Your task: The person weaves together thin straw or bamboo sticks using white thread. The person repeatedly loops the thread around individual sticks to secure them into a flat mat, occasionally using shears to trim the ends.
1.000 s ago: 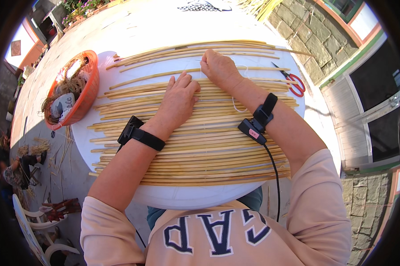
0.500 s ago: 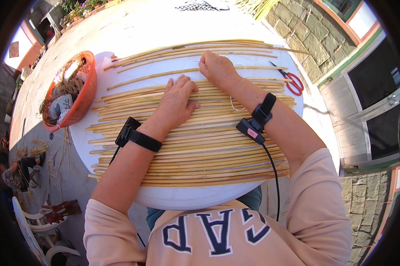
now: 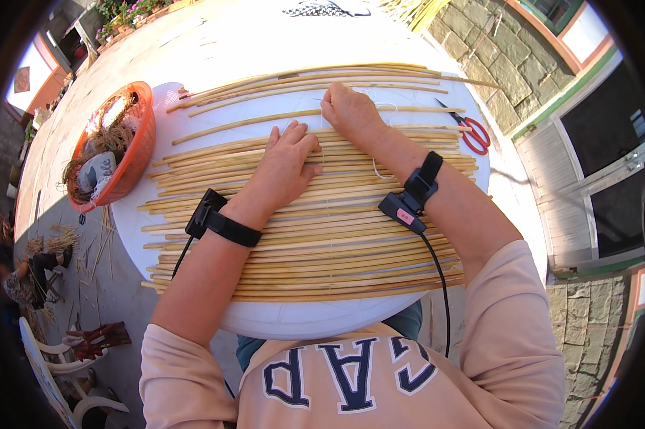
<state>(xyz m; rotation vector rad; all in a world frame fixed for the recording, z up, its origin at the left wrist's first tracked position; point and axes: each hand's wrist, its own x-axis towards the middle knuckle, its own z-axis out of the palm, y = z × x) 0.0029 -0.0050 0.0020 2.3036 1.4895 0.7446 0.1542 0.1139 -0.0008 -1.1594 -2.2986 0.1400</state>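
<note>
Pale yellow straight reeds (image 3: 258, 286) lie side by side in rows across a white oval table (image 3: 354, 314), with thin thread crossing them. My left hand (image 3: 286, 161) rests palm down on the upper rows, fingers apart and bent, its thumb beside the thread. Just above and right of it, my right hand (image 3: 351, 107) is closed in a pinch on what looks like a thin needle, over a gap between reeds. A loop of white string (image 3: 378, 168) hangs below that hand. Red-handled scissors (image 3: 477, 136) lie at the table's right side. Both wrists wear black strapped devices.
An orange basket (image 3: 133, 168) holding tangled fibres sits at the table's left. Lower left are a seated person (image 3: 22, 282) and a white plastic chair (image 3: 47, 365). To the right stand a stone wall (image 3: 490, 61) and a door (image 3: 598, 179). A separate reed bundle lies along the far edge.
My left hand has eased very slightly toward me over the last second. My right hand stays pinched in about the same spot. The reeds look unchanged.
</note>
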